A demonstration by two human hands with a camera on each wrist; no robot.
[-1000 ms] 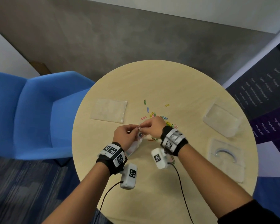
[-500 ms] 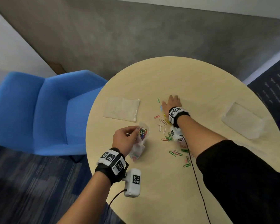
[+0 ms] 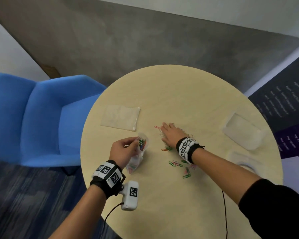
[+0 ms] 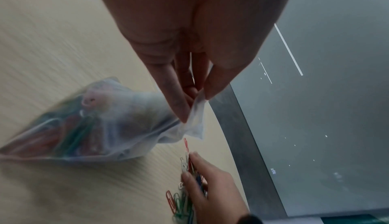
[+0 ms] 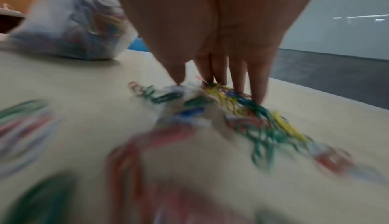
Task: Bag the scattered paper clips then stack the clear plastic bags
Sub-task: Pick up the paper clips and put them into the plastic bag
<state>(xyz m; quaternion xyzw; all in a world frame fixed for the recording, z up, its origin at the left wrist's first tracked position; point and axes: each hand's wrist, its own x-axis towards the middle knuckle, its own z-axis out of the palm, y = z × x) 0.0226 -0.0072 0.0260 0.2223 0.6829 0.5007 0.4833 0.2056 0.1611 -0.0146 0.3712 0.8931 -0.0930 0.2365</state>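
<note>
My left hand pinches the mouth edge of a clear plastic bag partly filled with coloured paper clips; the bag hangs open with its bottom on the round table. My right hand lies flat with straight fingers pressing on a heap of scattered paper clips. More loose clips lie beside and under my right wrist. A flat clear bag lies at the table's left.
A clear plastic box sits at the table's right, with its lid nearer me. A blue armchair stands close to the table's left edge. A dark poster is off the right side.
My right hand left the bag's mouth, reached out over the clip pile and now drags back toward me, flat on the clips. The left hand keeps pinching the bag.
</note>
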